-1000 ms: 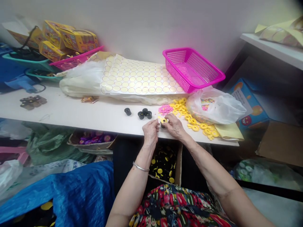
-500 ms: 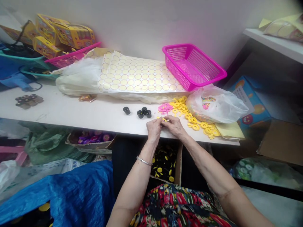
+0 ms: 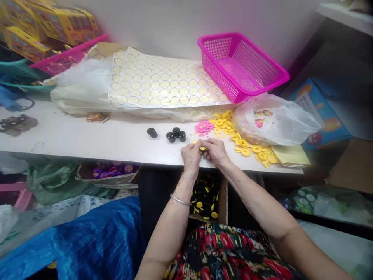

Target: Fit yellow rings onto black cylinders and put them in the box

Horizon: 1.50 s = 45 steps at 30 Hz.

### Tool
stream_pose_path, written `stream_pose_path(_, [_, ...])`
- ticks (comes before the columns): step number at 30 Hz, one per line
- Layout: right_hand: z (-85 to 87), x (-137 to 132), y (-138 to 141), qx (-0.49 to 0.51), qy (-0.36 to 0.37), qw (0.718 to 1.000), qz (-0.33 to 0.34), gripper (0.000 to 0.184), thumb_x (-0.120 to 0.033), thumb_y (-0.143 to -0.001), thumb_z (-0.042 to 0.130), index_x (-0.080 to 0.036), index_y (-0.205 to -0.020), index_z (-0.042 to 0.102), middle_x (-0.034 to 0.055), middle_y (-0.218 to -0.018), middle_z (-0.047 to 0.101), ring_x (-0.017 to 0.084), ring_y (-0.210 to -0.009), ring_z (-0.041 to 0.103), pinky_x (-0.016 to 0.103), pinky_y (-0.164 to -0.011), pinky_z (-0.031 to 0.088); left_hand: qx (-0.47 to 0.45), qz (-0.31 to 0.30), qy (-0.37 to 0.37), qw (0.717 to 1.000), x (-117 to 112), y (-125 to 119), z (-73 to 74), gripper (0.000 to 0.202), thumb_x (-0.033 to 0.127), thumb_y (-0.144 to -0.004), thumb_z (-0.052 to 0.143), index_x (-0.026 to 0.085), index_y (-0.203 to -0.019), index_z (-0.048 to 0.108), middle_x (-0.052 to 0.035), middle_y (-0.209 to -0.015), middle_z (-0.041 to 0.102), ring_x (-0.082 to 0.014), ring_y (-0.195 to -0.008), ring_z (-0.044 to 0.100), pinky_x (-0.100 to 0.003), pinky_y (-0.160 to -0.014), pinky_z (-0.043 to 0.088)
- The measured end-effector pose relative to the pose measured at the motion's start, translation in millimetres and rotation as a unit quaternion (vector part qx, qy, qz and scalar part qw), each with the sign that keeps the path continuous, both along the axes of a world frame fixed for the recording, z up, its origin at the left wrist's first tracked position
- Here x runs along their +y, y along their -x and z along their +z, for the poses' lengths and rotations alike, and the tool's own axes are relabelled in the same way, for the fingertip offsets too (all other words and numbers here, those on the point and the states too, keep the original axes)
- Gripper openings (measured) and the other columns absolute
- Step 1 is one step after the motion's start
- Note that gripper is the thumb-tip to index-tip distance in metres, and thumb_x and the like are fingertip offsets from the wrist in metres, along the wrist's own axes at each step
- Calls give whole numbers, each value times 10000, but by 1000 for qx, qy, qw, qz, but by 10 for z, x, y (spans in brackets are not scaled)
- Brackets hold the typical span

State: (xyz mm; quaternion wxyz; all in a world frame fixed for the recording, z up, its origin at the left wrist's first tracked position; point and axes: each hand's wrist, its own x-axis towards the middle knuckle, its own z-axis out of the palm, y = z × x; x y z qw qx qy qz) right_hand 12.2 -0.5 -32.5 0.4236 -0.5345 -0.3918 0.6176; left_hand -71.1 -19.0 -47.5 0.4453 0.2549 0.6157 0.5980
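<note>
The small yellow piece (image 3: 202, 148) sits pinched between the fingertips of both hands, just above the front edge of the desk (image 3: 87, 136). The left hand (image 3: 190, 156) and right hand (image 3: 216, 153) meet around it, and each grip closes narrowly on it, so most of the piece is hidden and its exact shape cannot be told.

The likeliest slip seems to be the piece popping out of such a tight pinch. Held this close to the edge, it could drop past the desk into the open box (image 3: 205, 198) of black and yellow parts below, where it would be hard to pick out.

A sideways nudge of the right wrist could also scatter the pink beads (image 3: 204, 127) or the loose yellow rings (image 3: 241, 144) just beside it. The black caps (image 3: 175, 135) stand near the left hand and could probably roll if knocked.
</note>
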Motion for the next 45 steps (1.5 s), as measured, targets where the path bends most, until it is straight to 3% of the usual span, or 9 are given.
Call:
stream_pose_path(9, [-11,8,93,14,23,999,-33,162,-292,-656,599,-171,-625,495,-48,-388,483,84,-305,453,158,-283,332,51,-10,17,999,39,41,-72,362,471,-656,662,151,-537,539,55,-398,382,-75,-391,371,-214,-386,273])
stream_pose_path(15, [-2,-166,83,112,3,993,-49,271,-368,-627,655,-187,-706,469,-65,-520,516,81,-396,481,189,-350,402,37,-172,-110,978,-160,191,-8,317,392,-615,733,133,-784,663,10,-666,548,-80,-564,475,-209,-521,396])
stream_pose_path(19, [64,-454,-33,169,4,986,-14,333,-396,-614,700,-191,-749,475,-54,-654,551,89,-501,533,213,-414,470,28,-215,-163,963,-360,230,10,414,272,-486,823,163,-861,683,-3,-812,561,-113,-713,522,-236,-649,441])
stream_pose_path(25, [124,-681,-329,61,21,998,26,401,-561,-755,570,-167,-716,506,-19,-548,533,85,-391,481,171,-307,356,119,-266,-193,937,-679,223,181,366,263,-506,828,196,-848,717,-45,-858,605,-186,-885,526,-311,-797,438])
stream_pose_path(28, [146,-669,-465,89,82,987,110,460,-601,-749,571,-143,-715,544,-2,-584,543,90,-450,504,184,-357,411,165,-334,-221,901,-784,212,268,364,264,-551,811,211,-899,718,-66,-944,605,-211,-990,513,-362,-929,396])
stream_pose_path(32, [156,-687,-635,217,122,934,256,470,-562,-672,685,-143,-858,583,2,-706,593,108,-576,551,244,-491,511,187,-368,-211,886,-876,171,278,452,302,-534,820,225,-964,699,-80,-1089,556,-241,-1115,468,-414,-1005,352])
stream_pose_path(37, [138,-749,-839,211,92,909,346,457,-388,-569,808,-87,-854,615,3,-698,583,95,-610,555,214,-556,487,229,-430,-206,849,-985,94,328,389,303,-600,782,216,-967,687,-63,-995,593,-237,-1146,418,-409,-1015,328])
stream_pose_path(41, [108,-748,-948,181,72,895,402,384,-191,-542,782,-91,-880,630,-3,-724,594,99,-625,558,221,-589,473,251,-470,-203,822,-1033,11,451,247,271,-653,740,194,-880,683,-51,-915,594,-229,-1113,418,-382,-982,352])
stream_pose_path(45, [76,-727,-970,156,44,893,420,387,-146,-520,752,-104,-889,647,-9,-735,610,105,-648,562,213,-593,461,267,-487,-209,805,-1048,-42,503,190,251,-667,722,185,-839,675,-53,-941,589,-226,-1082,423,-374,-962,359])
